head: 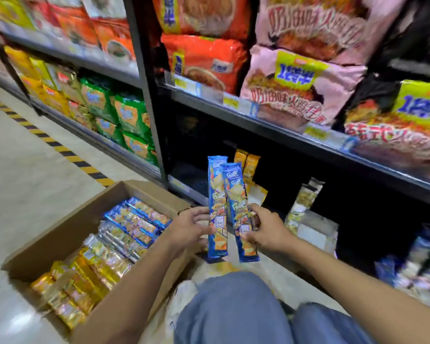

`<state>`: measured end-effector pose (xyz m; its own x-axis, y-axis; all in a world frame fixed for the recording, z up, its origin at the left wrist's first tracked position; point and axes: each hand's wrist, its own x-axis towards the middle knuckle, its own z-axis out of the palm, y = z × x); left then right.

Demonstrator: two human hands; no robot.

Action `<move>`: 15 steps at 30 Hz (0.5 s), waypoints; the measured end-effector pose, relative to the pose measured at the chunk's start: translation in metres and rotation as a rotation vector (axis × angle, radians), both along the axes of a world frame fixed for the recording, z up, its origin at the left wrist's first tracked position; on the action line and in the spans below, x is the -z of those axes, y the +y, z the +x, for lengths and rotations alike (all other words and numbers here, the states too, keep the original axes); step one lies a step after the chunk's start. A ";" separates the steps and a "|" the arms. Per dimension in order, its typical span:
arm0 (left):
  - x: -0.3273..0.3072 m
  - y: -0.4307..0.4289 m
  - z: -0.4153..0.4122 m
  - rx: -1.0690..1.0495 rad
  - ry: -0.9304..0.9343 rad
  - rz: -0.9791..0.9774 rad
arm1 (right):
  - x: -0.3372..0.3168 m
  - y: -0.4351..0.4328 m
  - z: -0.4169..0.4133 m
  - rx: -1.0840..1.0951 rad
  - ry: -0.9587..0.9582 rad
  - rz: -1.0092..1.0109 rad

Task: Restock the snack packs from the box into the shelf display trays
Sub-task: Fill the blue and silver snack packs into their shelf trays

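Two long blue snack packs stand upright in front of the dark bottom shelf. My left hand grips the left blue pack near its lower third. My right hand grips the right blue pack at about the same height. The two packs overlap slightly. An open cardboard box sits on the floor at my left, holding rows of blue, silver and yellow snack packs. On the bottom shelf, yellow packs stand upright behind the blue ones, and a silver pack leans further right.
Noodle bags fill the shelf above, with a rail of price tags. Green and yellow bags line the left shelving bay. A black upright post divides the bays. Yellow-black tape runs along the floor. My knees in blue jeans are below.
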<state>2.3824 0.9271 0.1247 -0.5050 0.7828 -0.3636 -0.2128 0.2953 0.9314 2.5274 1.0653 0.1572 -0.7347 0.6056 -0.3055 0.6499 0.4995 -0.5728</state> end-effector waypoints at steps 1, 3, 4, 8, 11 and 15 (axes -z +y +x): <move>-0.003 0.007 0.009 0.029 0.012 -0.006 | -0.004 0.002 0.012 0.025 0.017 -0.005; -0.008 0.022 0.025 0.074 0.060 -0.028 | -0.008 0.008 0.035 0.079 0.066 -0.040; -0.010 0.030 0.034 0.096 0.072 -0.040 | -0.011 0.013 0.047 0.102 0.086 -0.057; -0.014 0.065 0.073 0.215 0.097 -0.088 | -0.024 0.037 0.103 0.097 0.006 -0.012; -0.016 0.095 0.107 0.307 0.141 -0.117 | -0.030 0.058 0.153 0.147 -0.007 0.029; -0.017 0.136 0.160 0.421 0.243 -0.104 | -0.025 0.083 0.222 0.262 -0.028 0.055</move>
